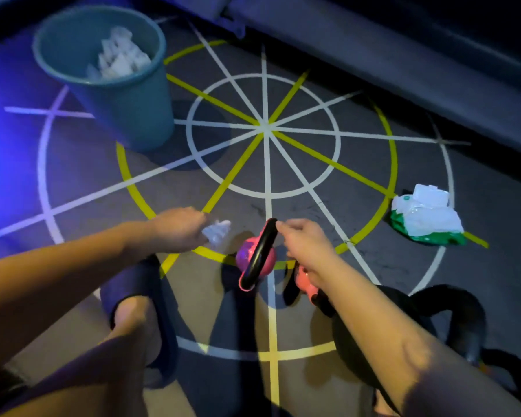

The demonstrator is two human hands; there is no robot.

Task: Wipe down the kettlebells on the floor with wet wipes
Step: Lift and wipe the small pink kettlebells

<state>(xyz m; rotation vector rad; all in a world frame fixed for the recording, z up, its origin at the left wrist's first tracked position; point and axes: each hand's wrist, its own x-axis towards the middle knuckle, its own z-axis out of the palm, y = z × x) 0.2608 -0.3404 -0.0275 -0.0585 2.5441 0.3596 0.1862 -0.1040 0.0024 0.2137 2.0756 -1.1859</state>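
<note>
Pinching a crumpled wet wipe (217, 232), the left hand (178, 230) sits just beside the pink kettlebell (243, 257) on the floor (409, 164); the right hand (307, 245) pinches its black handle (263, 245) at the top. Advised: brace that handle, wipe round the bell, then the handle itself.

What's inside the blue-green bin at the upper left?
Crumpled white wipes lie piled inside the bin. The bin's bottom, and anything under the pile, cannot be seen: the wipes and the bin's near wall cover them.
</note>
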